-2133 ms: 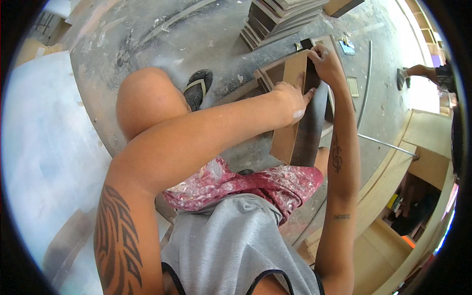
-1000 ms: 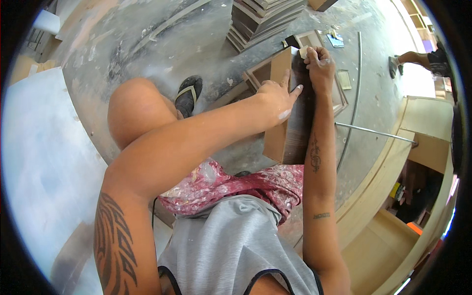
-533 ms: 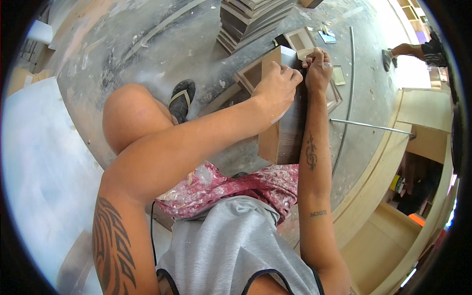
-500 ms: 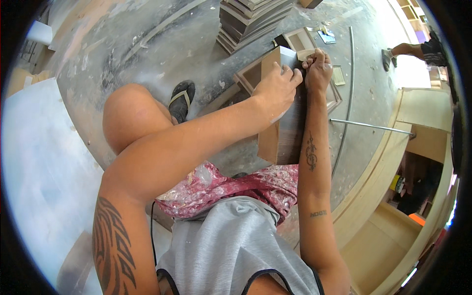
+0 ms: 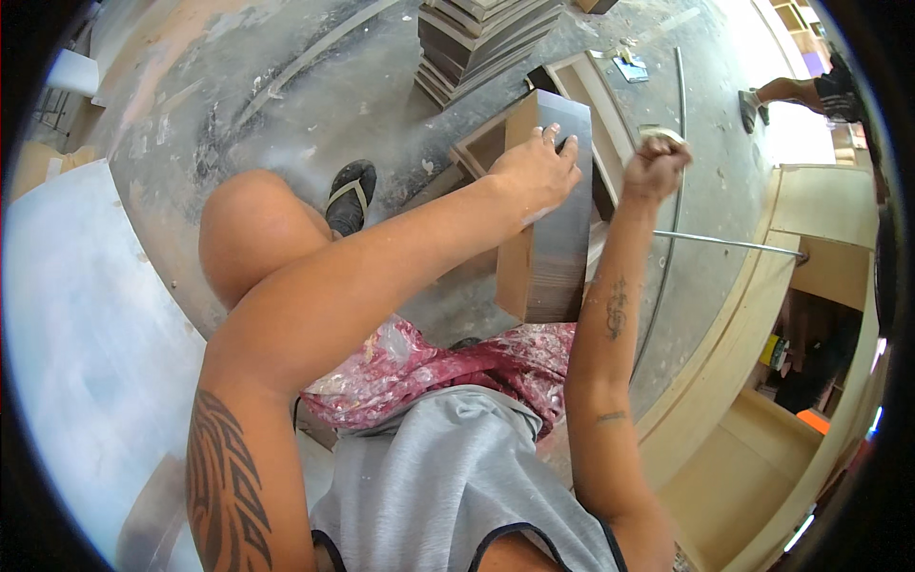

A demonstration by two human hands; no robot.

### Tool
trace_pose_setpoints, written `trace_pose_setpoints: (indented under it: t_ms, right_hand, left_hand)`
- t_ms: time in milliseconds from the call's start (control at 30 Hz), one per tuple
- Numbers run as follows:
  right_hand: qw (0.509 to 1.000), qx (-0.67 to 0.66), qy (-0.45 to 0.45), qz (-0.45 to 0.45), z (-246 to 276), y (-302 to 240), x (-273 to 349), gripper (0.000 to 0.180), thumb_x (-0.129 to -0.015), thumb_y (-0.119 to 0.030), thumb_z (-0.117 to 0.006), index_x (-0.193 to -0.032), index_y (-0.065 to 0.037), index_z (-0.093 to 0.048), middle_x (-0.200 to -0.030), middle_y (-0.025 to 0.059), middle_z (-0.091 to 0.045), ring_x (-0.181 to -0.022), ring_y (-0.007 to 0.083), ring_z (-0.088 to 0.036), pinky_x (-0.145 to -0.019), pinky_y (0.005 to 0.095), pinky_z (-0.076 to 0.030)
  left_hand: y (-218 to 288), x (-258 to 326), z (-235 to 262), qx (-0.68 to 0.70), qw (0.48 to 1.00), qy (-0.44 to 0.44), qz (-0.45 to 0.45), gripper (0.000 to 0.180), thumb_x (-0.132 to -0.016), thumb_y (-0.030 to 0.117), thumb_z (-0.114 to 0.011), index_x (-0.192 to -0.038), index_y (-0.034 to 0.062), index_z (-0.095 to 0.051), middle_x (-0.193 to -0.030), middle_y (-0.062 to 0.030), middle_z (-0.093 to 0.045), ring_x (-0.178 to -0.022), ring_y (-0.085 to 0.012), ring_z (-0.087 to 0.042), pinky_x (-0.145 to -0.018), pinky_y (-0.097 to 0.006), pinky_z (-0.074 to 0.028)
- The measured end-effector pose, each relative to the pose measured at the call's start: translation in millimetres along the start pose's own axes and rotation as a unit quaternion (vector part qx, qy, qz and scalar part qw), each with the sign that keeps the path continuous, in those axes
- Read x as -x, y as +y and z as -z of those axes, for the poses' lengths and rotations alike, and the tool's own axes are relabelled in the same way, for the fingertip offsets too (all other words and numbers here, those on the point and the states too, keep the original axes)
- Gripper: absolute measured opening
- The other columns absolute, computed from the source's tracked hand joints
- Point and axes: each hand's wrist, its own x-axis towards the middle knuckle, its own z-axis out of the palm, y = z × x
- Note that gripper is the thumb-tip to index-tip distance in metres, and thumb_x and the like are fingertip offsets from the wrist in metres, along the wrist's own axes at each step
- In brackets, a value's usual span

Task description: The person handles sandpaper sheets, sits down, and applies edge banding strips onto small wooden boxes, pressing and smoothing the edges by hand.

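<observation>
A long box-shaped wooden piece (image 5: 562,238), dark grey on one face and light brown on its left side, stands tilted before my knees. My left hand (image 5: 538,176) grips it across the upper part, fingers bent over the dark face. Off to the right of the piece, my right hand (image 5: 658,167) is closed and slightly blurred by motion. A small pale piece (image 5: 662,132) shows at its fingers; its kind is hard to make out. Behind the box lie open wooden frames (image 5: 596,91), partly hidden by it and by my hands.
A stack of grey wooden pieces (image 5: 481,43) stands at the far side. A thin metal rod (image 5: 729,242) juts from a wooden cabinet (image 5: 743,458) on the right. Left is a pale board (image 5: 86,353). Another person's leg (image 5: 791,91) is at the far right.
My right hand has moved away from the box's far end to the right, with the pale piece at its fingers. The left hand stays on the box, whose dark face now shows more.
</observation>
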Motion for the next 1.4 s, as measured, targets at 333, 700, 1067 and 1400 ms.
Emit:
trace_pose_setpoints:
  t_ms: [333, 700, 1067, 1400]
  right_hand:
    - [0.972, 0.196, -0.094, -0.094, 42, -96, 34, 0.009, -0.100, -0.015, -0.061, -0.102, -0.007, -0.057, -0.086, 0.0025, -0.058, -0.075, 0.0142, -0.055, -0.066, 0.0294, -0.046]
    - [0.973, 0.155, -0.116, -0.126, 123, -154, 109, 0.033, -0.097, 0.000, -0.054, -0.130, 0.003, -0.053, -0.121, 0.0140, -0.062, -0.102, 0.0231, -0.062, -0.089, 0.0351, -0.052]
    - [0.927, -0.345, -0.118, -0.086, 176, -129, 201, 0.037, -0.098, -0.004, -0.062, -0.133, 0.001, -0.052, -0.125, 0.0118, -0.060, -0.111, 0.0245, -0.060, -0.091, 0.0353, -0.055]
    - [0.981, 0.180, -0.031, -0.060, 35, -64, 275, 0.017, -0.105, -0.010, -0.053, -0.116, -0.002, -0.063, -0.125, 0.0113, -0.064, -0.108, 0.0192, -0.066, -0.095, 0.0334, -0.054]
  left_hand:
    - [-5, 11, 3, 0.000, 1.000, -0.007, -0.018, 0.051, -0.091, 0.012, -0.061, -0.137, -0.0063, -0.050, -0.151, -0.0282, -0.044, -0.137, -0.0470, -0.048, -0.113, -0.048, -0.042]
    - [-17, 2, 19, 0.107, 0.994, 0.009, -0.015, 0.056, -0.083, 0.008, -0.070, -0.136, -0.0040, -0.053, -0.150, -0.0199, -0.048, -0.138, -0.0382, -0.048, -0.111, -0.042, -0.045]
    - [-23, -27, 5, 0.153, 0.974, 0.080, 0.148, 0.065, -0.096, 0.049, -0.059, -0.142, 0.0043, -0.052, -0.142, -0.0195, -0.052, -0.130, -0.0387, -0.050, -0.109, -0.051, -0.040]
    - [-36, -37, -5, 0.335, 0.914, 0.105, 0.204, 0.053, -0.091, 0.040, -0.067, -0.134, 0.0098, -0.060, -0.126, -0.0185, -0.056, -0.127, -0.0368, -0.045, -0.111, -0.045, -0.035]
